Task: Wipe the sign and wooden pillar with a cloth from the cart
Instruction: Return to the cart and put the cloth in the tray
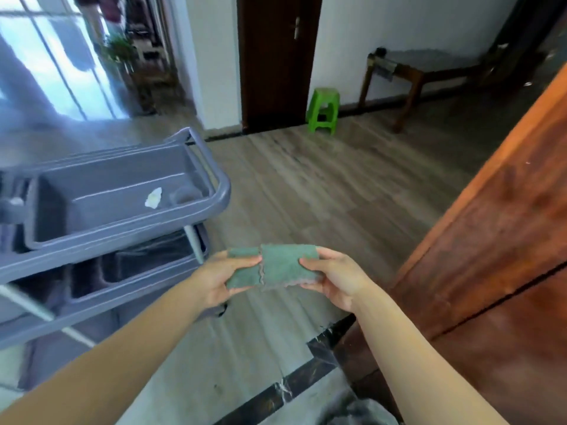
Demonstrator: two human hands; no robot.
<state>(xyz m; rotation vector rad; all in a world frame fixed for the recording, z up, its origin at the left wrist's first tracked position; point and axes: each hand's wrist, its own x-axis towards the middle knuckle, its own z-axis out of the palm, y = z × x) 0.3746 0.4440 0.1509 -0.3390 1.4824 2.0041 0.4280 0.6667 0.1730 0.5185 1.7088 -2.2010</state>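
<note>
A: Where is the cloth [276,266]?

B: Held over the floor [322,185], just right of the cart [221,191], folded, green. The left hand [219,279] pinches its left end, thumb on top, fingers beneath. The right hand [333,279] pinches the right end likewise.

A: The pillar [491,240]?

B: Reddish wood, close by the right hand, not touched. A white scrap [153,197] lies in the cart's top tray. No sign can be made out.
</note>
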